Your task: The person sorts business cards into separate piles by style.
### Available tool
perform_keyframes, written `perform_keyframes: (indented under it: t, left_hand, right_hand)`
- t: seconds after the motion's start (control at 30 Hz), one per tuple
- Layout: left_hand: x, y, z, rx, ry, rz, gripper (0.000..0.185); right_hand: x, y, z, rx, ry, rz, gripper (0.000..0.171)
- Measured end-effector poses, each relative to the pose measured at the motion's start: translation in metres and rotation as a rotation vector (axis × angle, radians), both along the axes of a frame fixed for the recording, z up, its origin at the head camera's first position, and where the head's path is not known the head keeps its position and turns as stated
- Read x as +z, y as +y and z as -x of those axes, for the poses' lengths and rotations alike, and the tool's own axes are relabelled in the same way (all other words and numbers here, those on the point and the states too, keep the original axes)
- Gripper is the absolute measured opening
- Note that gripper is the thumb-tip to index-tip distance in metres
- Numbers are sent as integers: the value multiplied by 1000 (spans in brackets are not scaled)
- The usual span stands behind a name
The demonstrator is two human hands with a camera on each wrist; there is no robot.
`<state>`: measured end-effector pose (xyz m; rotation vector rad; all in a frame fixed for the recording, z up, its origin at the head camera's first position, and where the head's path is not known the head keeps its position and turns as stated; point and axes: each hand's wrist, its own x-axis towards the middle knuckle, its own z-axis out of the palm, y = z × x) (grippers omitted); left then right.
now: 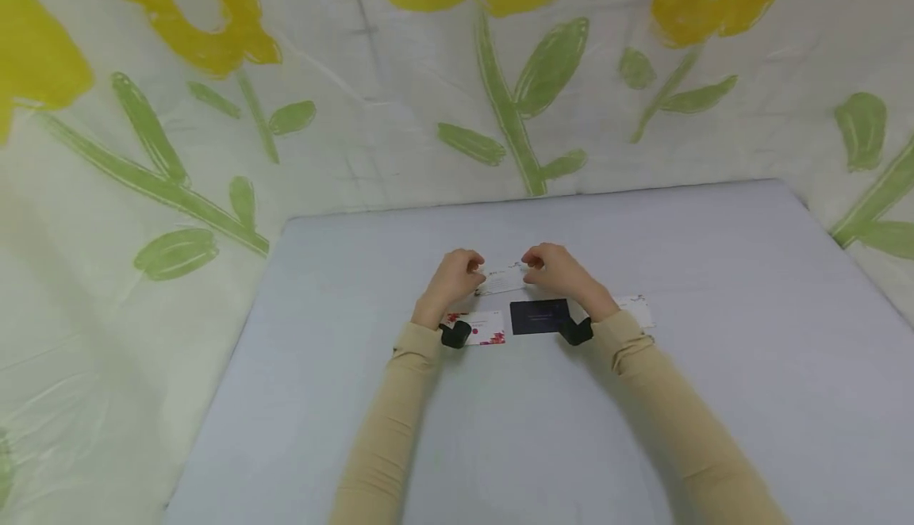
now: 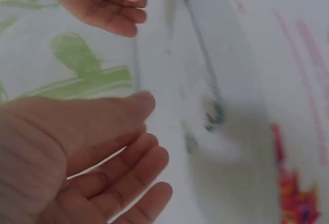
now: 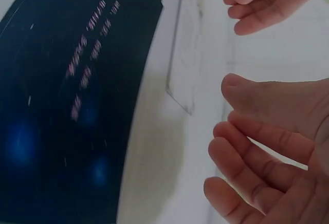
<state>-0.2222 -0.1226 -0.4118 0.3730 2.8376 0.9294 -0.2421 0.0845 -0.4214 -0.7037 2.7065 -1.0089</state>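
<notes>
A small white card (image 1: 502, 278) sits just above the grey table (image 1: 714, 366), caught between both hands. The left hand (image 1: 453, 275) seems to pinch its left end and the right hand (image 1: 555, 269) its right end, though the wrist views show fingers only loosely curled, so the grip looks light. Below lie a dark navy card (image 1: 539, 316), a white card with red flowers (image 1: 485, 327), and another white card (image 1: 638, 308) partly under the right sleeve. With so slack a hold, the card could slip and drop onto the others.
</notes>
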Motion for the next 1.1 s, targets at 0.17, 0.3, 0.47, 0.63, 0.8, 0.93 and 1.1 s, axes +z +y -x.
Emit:
perform_keyframes:
  t: [0.17, 0.3, 0.47, 0.63, 0.8, 0.93, 1.1]
  left_hand:
    - [-12, -8, 1, -26, -23, 106, 50]
    - [-20, -8, 2, -40, 6, 156, 54]
    - [-23, -8, 4, -33, -1, 139, 50]
    - [-24, -7, 6, -32, 12, 120, 47]
    - [-25, -3, 7, -34, 50, 14, 44]
    - [-26, 5, 9, -10, 94, -120, 31]
    - [-21, 19, 8, -5, 190, -293, 19]
  right_hand:
    - [-9, -16, 2, 18, 78, -135, 43]
    - [-14, -20, 1, 34, 130, -200, 50]
    - [-17, -20, 1, 49, 146, -206, 49]
    - [-18, -20, 2, 27, 143, -173, 48]
    - [-20, -15, 3, -66, 97, -58, 42]
    - [-21, -10, 3, -147, 47, 71, 27]
    - [-14, 8, -2, -233, 43, 251, 18]
